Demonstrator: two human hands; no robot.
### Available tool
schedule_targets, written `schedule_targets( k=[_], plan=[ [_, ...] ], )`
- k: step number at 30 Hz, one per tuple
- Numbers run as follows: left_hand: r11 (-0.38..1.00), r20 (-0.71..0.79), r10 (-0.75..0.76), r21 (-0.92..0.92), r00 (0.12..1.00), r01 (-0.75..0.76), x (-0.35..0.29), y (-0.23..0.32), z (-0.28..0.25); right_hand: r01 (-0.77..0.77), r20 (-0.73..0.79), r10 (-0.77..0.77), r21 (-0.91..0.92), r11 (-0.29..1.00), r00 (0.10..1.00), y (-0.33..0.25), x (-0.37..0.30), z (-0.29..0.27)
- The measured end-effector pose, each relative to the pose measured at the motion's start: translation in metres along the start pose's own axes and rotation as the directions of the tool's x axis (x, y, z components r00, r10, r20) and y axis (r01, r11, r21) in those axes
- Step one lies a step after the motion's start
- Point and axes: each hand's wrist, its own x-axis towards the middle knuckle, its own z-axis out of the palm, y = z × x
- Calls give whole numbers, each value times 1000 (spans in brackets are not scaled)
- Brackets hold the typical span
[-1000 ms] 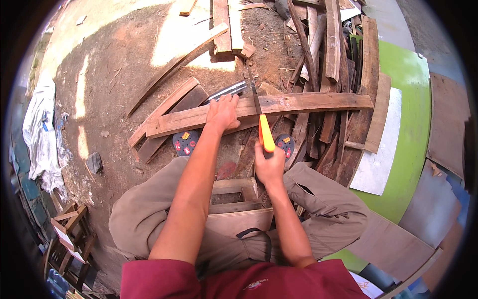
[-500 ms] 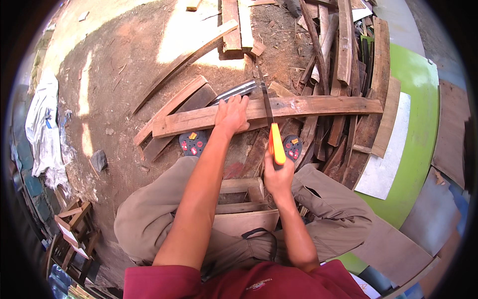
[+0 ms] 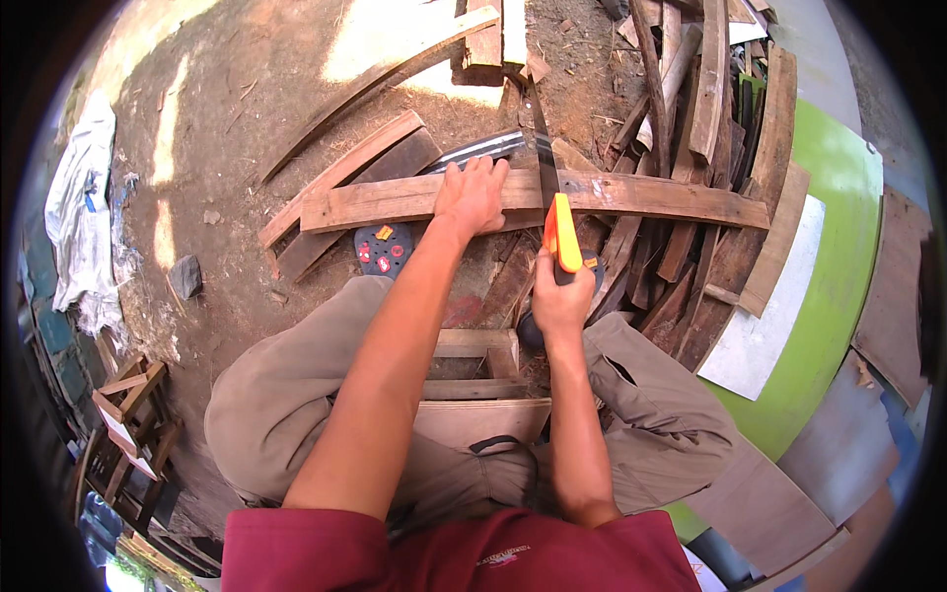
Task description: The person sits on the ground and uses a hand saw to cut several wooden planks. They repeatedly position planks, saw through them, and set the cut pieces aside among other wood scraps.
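A long wooden plank [image 3: 671, 197] lies crosswise in front of me, its right part over a pile of wood. My left hand [image 3: 473, 197] grips the plank left of its middle, fingers over the far edge. In my right hand [image 3: 564, 296] is the handle of a hand saw [image 3: 562, 232], yellow and black. Its dark blade crosses the plank just right of my left hand and points away from me. Just beyond the left hand lies a dark bar with pale stripes [image 3: 483, 148]. Part of the saw's grip is hidden by my right fingers.
Loose timber [image 3: 705, 89] is heaped on the right, beside a green board [image 3: 824, 296]. A small wooden box frame [image 3: 473, 390] stands between my legs. A dark shoe [image 3: 383, 251] shows under the plank. A grey stone [image 3: 184, 276] and white sheeting [image 3: 81, 217] lie left.
The saw and my right hand have moved slightly forward and right in the picture. The whole view has shifted a little. My left hand keeps its hold on the plank.
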Motion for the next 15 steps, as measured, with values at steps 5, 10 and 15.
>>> schedule_targets(
  k=[5,10,15],
  plan=[
    [1000,-1,-27,12,1000,27,-2,-3,3,76,161,-50,-162,984,986,19,-125,-74],
    [999,-3,-34,-11,999,34,-3,-6,4,-195,106,189,44,980,976,18,-100,-69],
    [1000,-3,-7,5,1000,7,-1,-2,3,-56,39,54,58,997,998,14,-22,-7]
  ],
)
